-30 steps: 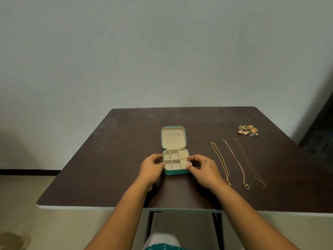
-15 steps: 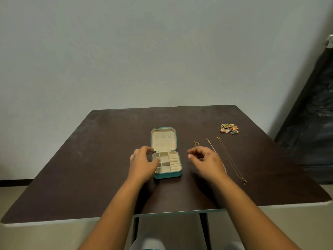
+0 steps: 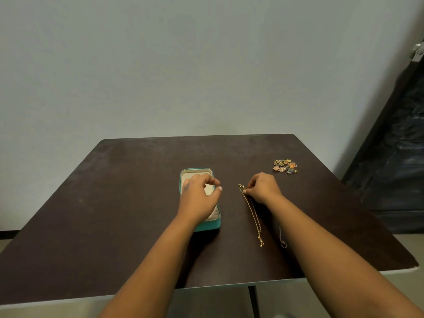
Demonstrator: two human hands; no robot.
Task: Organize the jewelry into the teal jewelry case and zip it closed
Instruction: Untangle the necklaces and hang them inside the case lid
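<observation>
Now | right hand pinches gold chain | left hand loosely curled

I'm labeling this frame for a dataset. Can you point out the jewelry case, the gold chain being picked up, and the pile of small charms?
jewelry case (image 3: 207, 226): head view, front teal wall.
gold chain (image 3: 252, 210): head view, middle of its length.
pile of charms (image 3: 285, 166): head view, center of pile.

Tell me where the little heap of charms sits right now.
In the head view, the heap of charms lies on the table at its far right, beyond the right hand and well right of the teal jewelry case.
</observation>
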